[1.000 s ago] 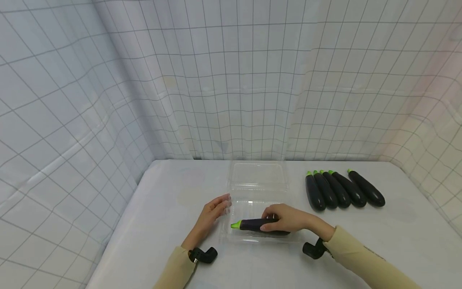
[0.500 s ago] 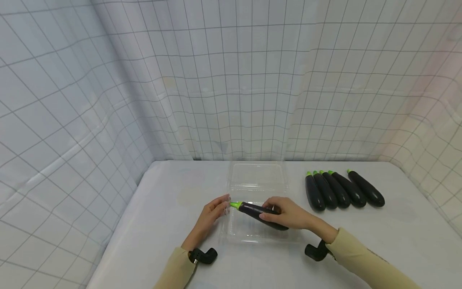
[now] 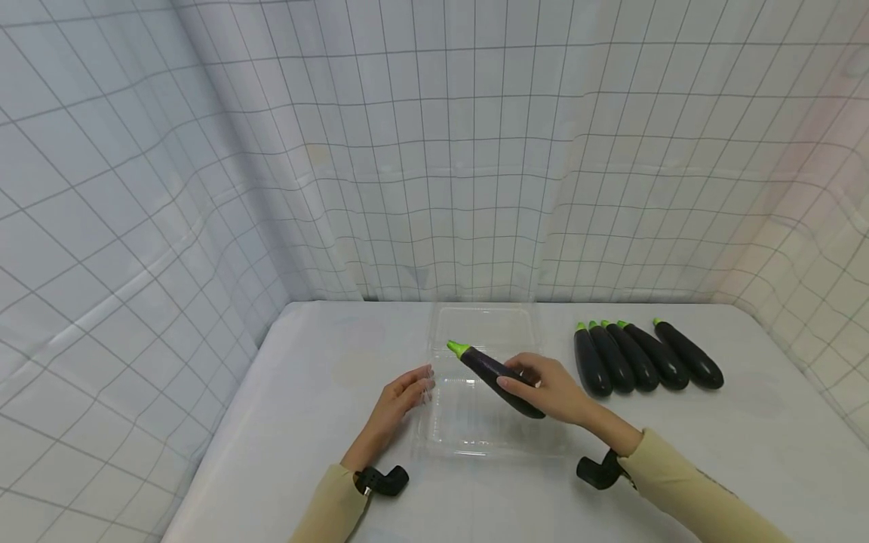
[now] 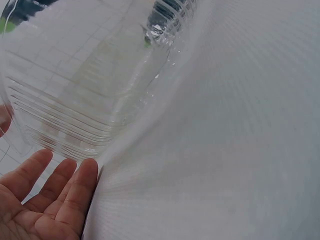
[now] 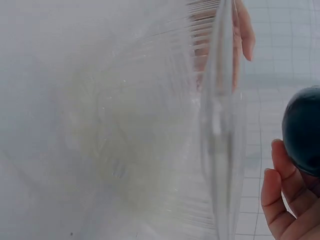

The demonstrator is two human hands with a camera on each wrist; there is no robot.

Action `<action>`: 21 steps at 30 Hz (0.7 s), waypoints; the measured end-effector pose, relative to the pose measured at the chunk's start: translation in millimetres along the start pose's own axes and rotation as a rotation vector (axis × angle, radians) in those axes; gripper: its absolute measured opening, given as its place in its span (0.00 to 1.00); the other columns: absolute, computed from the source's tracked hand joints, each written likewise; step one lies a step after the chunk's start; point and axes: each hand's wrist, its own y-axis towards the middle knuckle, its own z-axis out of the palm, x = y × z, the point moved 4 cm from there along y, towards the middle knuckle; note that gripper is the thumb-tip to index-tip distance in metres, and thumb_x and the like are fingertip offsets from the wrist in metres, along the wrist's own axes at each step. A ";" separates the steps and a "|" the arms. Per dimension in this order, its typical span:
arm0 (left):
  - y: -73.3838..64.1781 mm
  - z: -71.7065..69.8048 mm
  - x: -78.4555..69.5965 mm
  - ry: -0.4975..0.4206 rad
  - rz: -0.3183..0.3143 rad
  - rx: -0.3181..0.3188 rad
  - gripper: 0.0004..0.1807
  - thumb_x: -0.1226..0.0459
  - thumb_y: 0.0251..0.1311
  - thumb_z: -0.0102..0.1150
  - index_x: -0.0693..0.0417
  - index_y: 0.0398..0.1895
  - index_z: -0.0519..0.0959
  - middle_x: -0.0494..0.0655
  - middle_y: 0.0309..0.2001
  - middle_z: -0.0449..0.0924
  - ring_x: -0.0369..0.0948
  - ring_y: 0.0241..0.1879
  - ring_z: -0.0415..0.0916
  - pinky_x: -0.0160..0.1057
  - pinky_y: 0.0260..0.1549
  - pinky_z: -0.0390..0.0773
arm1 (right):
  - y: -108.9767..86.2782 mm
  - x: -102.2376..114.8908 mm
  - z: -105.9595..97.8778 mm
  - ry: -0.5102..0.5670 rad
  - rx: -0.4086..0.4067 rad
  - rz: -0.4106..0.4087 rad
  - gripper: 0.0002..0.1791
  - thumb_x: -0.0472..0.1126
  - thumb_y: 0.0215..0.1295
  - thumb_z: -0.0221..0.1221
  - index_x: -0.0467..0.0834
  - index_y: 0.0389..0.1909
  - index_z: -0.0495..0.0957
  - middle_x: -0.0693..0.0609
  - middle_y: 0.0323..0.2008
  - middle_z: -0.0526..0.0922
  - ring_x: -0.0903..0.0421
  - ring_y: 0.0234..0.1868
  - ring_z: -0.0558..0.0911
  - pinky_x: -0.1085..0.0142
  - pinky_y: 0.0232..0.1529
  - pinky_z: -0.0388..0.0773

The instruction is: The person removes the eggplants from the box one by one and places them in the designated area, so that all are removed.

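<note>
My right hand (image 3: 553, 388) grips a dark eggplant (image 3: 489, 367) with a bright green stem, holding it tilted above the clear plastic clamshell container (image 3: 468, 450). The stem end points up and left; in the right wrist view only the rounded end of the eggplant (image 5: 305, 130) shows beside the fingers. At the container's left wall is my left hand (image 3: 400, 398). In the left wrist view, the left hand's fingers (image 4: 75, 195) are extended, their tips against the ribbed wall. The container's lid (image 3: 483, 324) lies folded back, away from me.
Several more eggplants (image 3: 631, 354) lie at the right on the white table (image 3: 326, 347), most side by side, with one slightly apart (image 3: 689, 354). White gridded curtains (image 3: 434, 151) hang behind and at both sides.
My right hand has lifted the eggplant up from the container, its stem end swinging away from me and upward. The left hand has stayed at the container's left wall.
</note>
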 end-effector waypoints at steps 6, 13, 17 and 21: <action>0.2 0.2 0.1 -0.014 -0.007 0.000 0.25 0.56 0.69 0.51 0.57 0.65 0.69 0.49 0.63 0.69 0.45 0.61 0.67 0.50 0.58 0.66 | -1.8 -4.7 -9.1 0.063 -0.106 0.045 0.16 0.48 0.65 0.60 0.43 0.49 0.78 0.53 0.37 0.81 0.59 0.31 0.79 0.65 0.29 0.76; 1.4 -0.6 2.0 -0.009 0.006 -0.001 0.26 0.55 0.68 0.52 0.58 0.65 0.69 0.49 0.63 0.69 0.45 0.61 0.67 0.50 0.58 0.67 | -4.7 -11.9 -23.8 0.051 -0.245 0.052 0.16 0.45 0.66 0.60 0.41 0.50 0.78 0.52 0.39 0.82 0.58 0.34 0.80 0.63 0.35 0.76; 2.0 -0.3 2.3 -0.009 0.002 0.003 0.26 0.55 0.68 0.52 0.58 0.65 0.69 0.49 0.63 0.69 0.45 0.61 0.67 0.50 0.58 0.67 | -6.4 -20.0 -34.6 0.071 -0.323 0.105 0.18 0.47 0.67 0.58 0.39 0.51 0.77 0.49 0.41 0.81 0.56 0.39 0.79 0.64 0.39 0.76; 2.1 0.0 2.1 -0.010 0.004 0.001 0.26 0.56 0.68 0.52 0.58 0.65 0.69 0.50 0.64 0.68 0.46 0.61 0.67 0.49 0.58 0.67 | -9.7 -30.7 -47.2 0.128 -0.409 0.188 0.22 0.51 0.68 0.56 0.38 0.52 0.76 0.45 0.43 0.80 0.56 0.42 0.77 0.68 0.40 0.75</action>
